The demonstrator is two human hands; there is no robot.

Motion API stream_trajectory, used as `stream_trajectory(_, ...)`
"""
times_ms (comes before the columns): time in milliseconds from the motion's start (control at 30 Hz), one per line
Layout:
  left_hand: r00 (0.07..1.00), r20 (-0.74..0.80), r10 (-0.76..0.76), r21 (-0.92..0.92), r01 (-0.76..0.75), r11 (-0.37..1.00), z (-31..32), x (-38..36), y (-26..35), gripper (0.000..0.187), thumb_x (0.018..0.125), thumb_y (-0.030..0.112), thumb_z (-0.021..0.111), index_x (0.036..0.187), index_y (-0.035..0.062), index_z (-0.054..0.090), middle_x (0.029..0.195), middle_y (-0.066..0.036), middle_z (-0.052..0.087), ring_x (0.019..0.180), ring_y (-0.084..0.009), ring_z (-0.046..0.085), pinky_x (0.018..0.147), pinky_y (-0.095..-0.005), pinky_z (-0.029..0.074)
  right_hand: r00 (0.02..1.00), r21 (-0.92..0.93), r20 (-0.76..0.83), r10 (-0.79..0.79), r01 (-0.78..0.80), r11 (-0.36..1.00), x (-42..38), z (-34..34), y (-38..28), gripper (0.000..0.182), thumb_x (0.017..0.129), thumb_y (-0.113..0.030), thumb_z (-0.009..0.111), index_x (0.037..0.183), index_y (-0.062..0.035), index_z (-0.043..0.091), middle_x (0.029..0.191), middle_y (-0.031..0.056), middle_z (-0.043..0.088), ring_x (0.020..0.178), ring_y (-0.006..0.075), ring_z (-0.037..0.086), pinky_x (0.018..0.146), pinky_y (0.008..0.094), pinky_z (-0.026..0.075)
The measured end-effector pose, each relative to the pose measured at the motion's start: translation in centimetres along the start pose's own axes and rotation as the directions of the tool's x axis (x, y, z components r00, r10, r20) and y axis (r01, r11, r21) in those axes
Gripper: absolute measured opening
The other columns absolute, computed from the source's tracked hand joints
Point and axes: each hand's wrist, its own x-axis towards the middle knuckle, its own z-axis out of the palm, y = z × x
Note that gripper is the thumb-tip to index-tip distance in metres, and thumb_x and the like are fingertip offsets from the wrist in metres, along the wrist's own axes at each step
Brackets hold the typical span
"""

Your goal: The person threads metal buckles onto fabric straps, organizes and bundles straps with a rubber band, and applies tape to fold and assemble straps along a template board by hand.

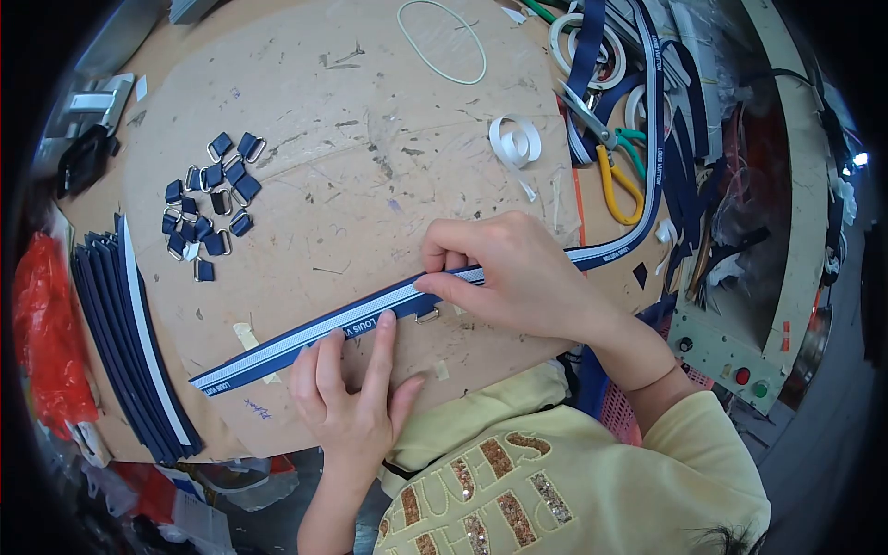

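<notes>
A long navy strap (305, 344) with a pale stripe and lettering slants across the brown board. My left hand (351, 388) lies palm down at its lower edge, fingers spread, fingertips pressing on the strap. My right hand (504, 277) pinches the strap farther right, with thumb and bent forefinger closed on it. Just below the strap, between my hands, a metal ring (427, 316) shows on a small navy tab (407, 310); the tab is partly hidden under the strap. From my right hand the strap curves up along the board's right side.
Several navy tabs with metal rings (215, 176) lie at upper left. A stack of navy strips (125, 342) is at the left edge. A white tape coil (516, 143), a rubber band (442, 42) and yellow-and-green-handled scissors (610, 171) lie farther back. A control panel (726, 361) stands at right.
</notes>
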Motion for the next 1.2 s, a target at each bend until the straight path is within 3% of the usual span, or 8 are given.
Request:
stream_trajectory(133,0.999,0.034,-0.005,0.034,0.004,0.999,-0.3,0.4,0.2,0.044,0.083,0.029,0.065,0.122,0.0078,0.064,0.117,-0.018,0.051,0.097,-0.0308,0.049,0.095,-0.0409,0.038,1.0,-0.019,0.0,0.016,-0.016,1.0,-0.1,0.1,-0.1,0.011,0.074,-0.007,0.071,0.076,-0.0067,0.06,0.059,-0.0007,0.057,0.048,0.0126,0.044,0.048,0.0252,0.035)
stream_trajectory(300,0.992,0.129,-0.008,-0.046,0.014,0.999,-1.4,2.3,1.0,0.046,0.084,0.03,0.063,0.121,0.0026,0.062,0.121,-0.02,0.054,0.103,-0.0316,0.052,0.095,-0.0401,0.04,0.998,-0.117,-0.039,-0.044,0.039,0.992,-0.2,0.3,-0.4,0.012,0.074,-0.007,0.07,0.076,-0.0061,0.059,0.06,-0.0008,0.057,0.048,0.013,0.045,0.049,0.0252,0.036)
stream_trajectory(467,0.975,0.069,0.21,-0.152,-0.198,0.968,0.3,3.2,0.9,0.049,0.084,0.03,0.063,0.119,-0.0038,0.061,0.125,-0.021,0.055,0.11,-0.0318,0.055,0.094,-0.0389,0.043,0.994,-0.328,-0.101,-0.038,0.003,0.945,-1.5,-0.8,-0.7,0.014,0.073,-0.007,0.072,0.078,-0.0053,0.059,0.062,-0.0005,0.058,0.05,0.0125,0.046,0.05,0.0246,0.037)
stream_trajectory(600,0.977,0.079,0.2,-0.172,-0.185,0.968,0.3,2.9,0.6,0.048,0.081,0.023,0.066,0.116,-0.0086,0.061,0.128,-0.021,0.056,0.115,-0.0314,0.056,0.092,-0.0375,0.047,0.985,0.165,-0.068,0.161,-0.148,0.975,-3.2,-2.7,1.6,0.016,0.071,-0.006,0.074,0.078,-0.0046,0.06,0.065,-0.0002,0.059,0.052,0.0118,0.046,0.051,0.0238,0.036)
stream_trajectory(967,0.985,-0.055,0.166,-0.058,-0.169,0.984,1.0,3.0,0.2,0.031,0.074,0.005,0.071,0.104,-0.0031,0.068,0.116,-0.017,0.062,0.098,-0.0253,0.06,0.082,-0.0351,0.049,0.989,0.172,-0.126,0.074,-0.052,0.984,-2.7,-1.7,2.3,0.014,0.072,-0.003,0.074,0.077,-0.0049,0.061,0.066,-0.0004,0.06,0.053,0.0114,0.045,0.051,0.0225,0.036)
stream_trajectory(1133,0.988,-0.126,0.094,-0.156,-0.113,0.981,0.9,3.0,0.0,0.022,0.073,0.004,0.072,0.095,-0.0009,0.071,0.11,-0.015,0.064,0.09,-0.0231,0.06,0.078,-0.0338,0.05,0.997,0.157,-0.041,0.064,-0.057,0.986,-3.1,-2.4,2.1,0.011,0.074,-0.004,0.072,0.078,-0.0052,0.061,0.066,0.0002,0.061,0.051,0.0114,0.045,0.051,0.0223,0.036)
stream_trajectory(1200,0.988,-0.07,0.138,-0.229,-0.151,0.962,0.6,2.1,-0.1,0.023,0.074,0.005,0.071,0.096,-0.001,0.07,0.111,-0.014,0.064,0.091,-0.024,0.059,0.079,-0.0342,0.049,0.993,0.154,0.1,0.064,-0.079,0.985,-3.8,-2.8,2.3,0.011,0.075,-0.009,0.071,0.081,-0.0072,0.061,0.067,-0.0004,0.061,0.054,0.0135,0.048,0.052,0.0247,0.037)
